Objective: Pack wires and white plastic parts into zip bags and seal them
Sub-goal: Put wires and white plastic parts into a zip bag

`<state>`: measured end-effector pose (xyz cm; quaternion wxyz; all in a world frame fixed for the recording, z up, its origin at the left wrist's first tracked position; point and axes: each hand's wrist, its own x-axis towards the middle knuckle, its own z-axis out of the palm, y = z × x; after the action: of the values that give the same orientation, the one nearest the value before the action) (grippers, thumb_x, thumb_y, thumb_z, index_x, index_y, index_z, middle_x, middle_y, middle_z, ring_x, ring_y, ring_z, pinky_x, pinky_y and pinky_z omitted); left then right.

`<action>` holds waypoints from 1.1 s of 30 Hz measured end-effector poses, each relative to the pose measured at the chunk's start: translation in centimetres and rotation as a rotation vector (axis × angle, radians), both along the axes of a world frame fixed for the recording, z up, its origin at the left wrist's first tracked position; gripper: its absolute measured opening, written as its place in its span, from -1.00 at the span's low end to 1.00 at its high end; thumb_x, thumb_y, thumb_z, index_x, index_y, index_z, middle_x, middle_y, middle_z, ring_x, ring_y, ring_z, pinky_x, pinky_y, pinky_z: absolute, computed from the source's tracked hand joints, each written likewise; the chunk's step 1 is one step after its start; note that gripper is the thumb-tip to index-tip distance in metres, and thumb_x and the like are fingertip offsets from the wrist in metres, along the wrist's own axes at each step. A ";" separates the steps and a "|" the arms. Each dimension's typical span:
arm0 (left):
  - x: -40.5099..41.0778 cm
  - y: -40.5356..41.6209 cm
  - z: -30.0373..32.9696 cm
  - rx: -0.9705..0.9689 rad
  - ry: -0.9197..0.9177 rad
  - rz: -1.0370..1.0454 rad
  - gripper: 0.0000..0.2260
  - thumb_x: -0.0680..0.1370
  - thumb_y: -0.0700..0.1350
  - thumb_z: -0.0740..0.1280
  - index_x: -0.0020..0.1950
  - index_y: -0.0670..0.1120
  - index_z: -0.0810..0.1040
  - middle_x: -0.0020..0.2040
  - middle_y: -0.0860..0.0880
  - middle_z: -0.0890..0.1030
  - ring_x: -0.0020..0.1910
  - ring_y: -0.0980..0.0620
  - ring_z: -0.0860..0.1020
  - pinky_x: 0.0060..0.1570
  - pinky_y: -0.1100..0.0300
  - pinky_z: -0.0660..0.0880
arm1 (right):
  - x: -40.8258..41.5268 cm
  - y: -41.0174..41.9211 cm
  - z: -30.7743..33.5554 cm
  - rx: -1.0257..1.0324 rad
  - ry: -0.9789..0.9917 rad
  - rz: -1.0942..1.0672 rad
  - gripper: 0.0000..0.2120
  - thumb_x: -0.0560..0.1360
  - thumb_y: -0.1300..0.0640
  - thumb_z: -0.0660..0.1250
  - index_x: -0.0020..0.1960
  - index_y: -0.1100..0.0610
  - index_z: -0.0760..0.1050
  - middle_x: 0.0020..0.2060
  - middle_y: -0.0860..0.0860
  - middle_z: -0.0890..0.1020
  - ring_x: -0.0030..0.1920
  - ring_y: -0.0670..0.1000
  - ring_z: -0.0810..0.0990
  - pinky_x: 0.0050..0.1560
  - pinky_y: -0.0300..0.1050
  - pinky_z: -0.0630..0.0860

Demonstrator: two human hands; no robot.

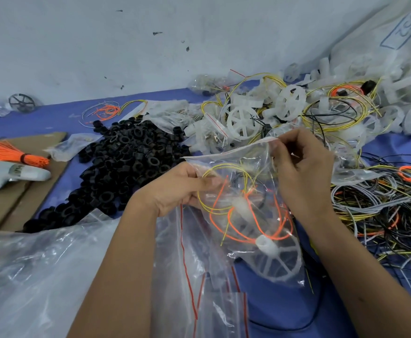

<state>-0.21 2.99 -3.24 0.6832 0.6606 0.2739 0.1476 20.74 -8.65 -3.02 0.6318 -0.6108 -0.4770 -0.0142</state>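
Observation:
I hold a clear zip bag up over the blue table. Inside it lie orange and yellow wires, a white spoked wheel and small white plastic pieces. My left hand grips the bag's left side through the plastic. My right hand pinches the bag's top right corner at the mouth. The mouth's edge runs slanted between the two hands. Empty zip bags with red strips lie under my forearms.
A heap of black rings lies left of centre. White wheels and parts with filled bags pile up behind. Tangled wires cover the right. An orange wire bundle and a white controller rest on cardboard at left.

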 end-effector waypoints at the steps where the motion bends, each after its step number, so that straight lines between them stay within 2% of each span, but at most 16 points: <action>1: 0.1 0.1 0.0 0.029 -0.005 0.050 -0.82 0.45 -0.09 0.50 -0.02 -0.15 0.75 -0.08 -0.09 0.74 -0.15 0.02 0.69 -0.24 0.12 0.64 | -0.1 -0.1 0.1 -0.019 0.062 0.021 -0.92 0.59 0.13 0.37 -0.08 0.09 0.53 -0.24 -0.03 0.61 -0.24 -0.05 0.54 -0.17 -0.12 0.48; 4: 0.2 0.6 0.2 0.062 -0.070 0.218 -0.80 0.43 -0.07 0.44 -0.10 -0.17 0.76 -0.13 -0.14 0.74 -0.19 -0.05 0.65 -0.21 0.08 0.58 | -0.4 -0.7 0.5 -0.158 0.245 0.158 -0.80 0.62 -0.06 0.32 0.06 0.08 0.50 -0.10 -0.01 0.65 -0.13 -0.10 0.63 -0.10 -0.21 0.53; 7: 0.0 1.2 0.3 -0.033 -0.243 0.399 -0.83 0.54 -0.17 0.40 -0.20 -0.14 0.76 -0.23 -0.06 0.73 -0.30 0.10 0.68 -0.29 0.16 0.65 | -1.0 -0.2 1.3 -0.452 0.450 0.449 -0.53 0.58 -0.30 0.14 0.16 0.02 0.58 0.03 -0.02 0.72 -0.14 -0.20 0.70 -0.16 -0.23 0.60; 9: 0.4 1.5 0.4 -0.052 -0.317 0.516 -0.78 0.59 -0.25 0.36 -0.21 -0.18 0.73 -0.28 -0.07 0.71 -0.35 0.10 0.65 -0.28 0.23 0.63 | -1.5 -0.5 1.6 -0.580 0.527 0.688 -0.59 0.68 -0.13 0.10 0.35 0.07 0.54 0.31 0.10 0.62 -0.19 -0.19 0.70 -0.02 -0.18 0.58; 10: 0.7 1.4 0.5 -0.047 -0.327 0.558 -0.78 0.60 -0.27 0.35 -0.22 -0.19 0.70 -0.31 -0.07 0.70 -0.38 0.11 0.63 -0.31 0.25 0.61 | -1.6 -0.6 1.6 -0.628 0.476 0.773 -0.64 0.68 -0.04 0.19 0.41 0.07 0.48 0.37 0.08 0.57 -0.10 -0.19 0.69 0.06 -0.16 0.55; 12: 1.5 1.1 0.4 -0.027 -0.338 0.625 -0.76 0.61 -0.29 0.35 -0.25 -0.20 0.65 -0.38 -0.04 0.67 -0.44 0.13 0.59 -0.38 0.28 0.55 | -1.8 -0.7 1.5 -0.566 0.418 0.896 -0.57 0.55 0.00 0.42 0.40 -0.04 0.48 0.27 -0.09 0.64 0.12 -0.14 0.67 0.10 -0.16 0.57; 14: 1.9 0.9 0.4 -0.073 -0.377 0.675 -0.80 0.61 -0.24 0.36 -0.20 -0.20 0.65 -0.33 -0.06 0.68 -0.39 0.08 0.60 -0.33 0.24 0.55 | -2.2 -2.0 1.8 -0.471 0.526 0.985 -0.58 0.47 0.04 0.47 0.32 -0.03 0.55 0.16 -0.04 0.69 0.12 -0.01 0.67 0.00 -0.07 0.60; 15: 1.9 1.0 0.6 -0.128 -0.413 0.682 -0.84 0.61 -0.18 0.37 -0.13 -0.21 0.65 -0.21 -0.12 0.69 -0.28 -0.01 0.62 -0.21 0.17 0.56 | -2.3 -2.0 1.9 -0.435 0.594 0.981 -0.63 0.44 0.02 0.48 0.24 0.00 0.60 0.12 0.04 0.70 0.07 0.11 0.67 -0.08 0.05 0.60; 17: 1.9 1.2 1.0 -0.279 -0.525 0.676 -0.73 0.57 0.00 0.36 0.07 -0.19 0.63 0.07 -0.24 0.62 0.02 -0.17 0.56 0.09 -0.05 0.49 | -2.5 -1.1 2.6 -0.423 0.732 0.907 -0.69 0.42 0.01 0.49 0.13 0.09 0.66 0.01 0.18 0.69 -0.09 0.23 0.65 -0.29 0.05 0.59; 19: 2.1 1.7 1.4 -0.342 -0.625 0.685 -0.68 0.58 0.08 0.30 0.07 -0.17 0.59 0.11 -0.24 0.58 0.12 -0.18 0.53 0.19 -0.05 0.47 | -2.5 0.5 3.9 -0.399 0.784 0.864 -0.64 0.48 0.05 0.43 0.20 0.21 0.60 0.03 0.28 0.68 -0.15 0.26 0.68 -0.41 -0.02 0.57; 22: 2.9 2.8 1.8 -0.285 -0.611 0.707 -0.63 0.70 0.09 0.17 0.05 -0.18 0.58 0.00 -0.18 0.70 -0.02 -0.12 0.69 -0.01 0.09 0.63 | -2.2 5.3 7.5 -0.336 0.831 0.864 -0.74 0.60 0.07 0.27 0.19 0.14 0.62 0.09 0.21 0.71 -0.06 0.25 0.74 -0.37 -0.09 0.60; 25: 3.7 3.7 2.6 -0.269 -0.586 0.736 -0.58 0.72 0.10 0.12 0.03 -0.21 0.57 -0.05 -0.16 0.74 -0.14 -0.11 0.74 -0.24 0.19 0.63 | -0.5 13.3 11.2 -0.319 0.914 0.757 -0.80 0.68 0.06 0.21 0.08 0.13 0.57 -0.01 0.14 0.72 -0.17 0.22 0.73 -0.41 -0.14 0.62; 27: 4.2 4.1 3.0 -0.271 -0.593 0.755 -0.59 0.73 0.09 0.13 -0.01 -0.20 0.57 -0.08 -0.15 0.74 -0.18 -0.10 0.73 -0.29 0.20 0.61 | 0.7 17.9 13.2 -0.255 1.008 0.672 -0.84 0.66 0.08 0.28 0.08 0.18 0.50 0.05 0.19 0.63 -0.08 0.23 0.69 -0.13 0.01 0.70; 30: 4.4 4.4 2.6 -0.284 -0.605 0.750 -0.59 0.72 0.10 0.15 -0.05 -0.19 0.58 -0.10 -0.15 0.73 -0.21 -0.10 0.73 -0.31 0.19 0.62 | 2.3 22.2 13.3 -0.255 1.060 0.594 -0.64 0.63 0.08 0.34 0.37 0.19 0.40 0.39 0.23 0.41 0.36 0.19 0.51 0.31 0.08 0.53; 31: 4.3 4.4 2.3 -0.287 -0.605 0.745 -0.59 0.71 0.10 0.16 -0.06 -0.19 0.59 -0.10 -0.15 0.73 -0.22 -0.10 0.72 -0.30 0.18 0.62 | 2.3 22.6 12.8 -0.293 1.033 0.592 -0.62 0.64 0.11 0.32 0.41 0.19 0.37 0.40 0.21 0.40 0.36 0.15 0.51 0.28 -0.02 0.54; 33: 3.9 4.7 1.6 -0.269 -0.597 0.754 -0.59 0.71 0.10 0.18 -0.06 -0.20 0.60 -0.10 -0.17 0.72 -0.22 -0.11 0.72 -0.29 0.16 0.63 | 1.5 22.6 11.6 -0.345 0.960 0.579 -0.91 0.66 0.23 0.27 0.16 0.21 0.45 0.07 0.17 0.53 -0.05 0.05 0.66 -0.01 -0.19 0.60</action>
<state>3.73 7.64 -1.59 0.7099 0.3506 0.3030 0.5304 22.22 13.93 8.62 0.6467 -0.4877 -0.2803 0.5151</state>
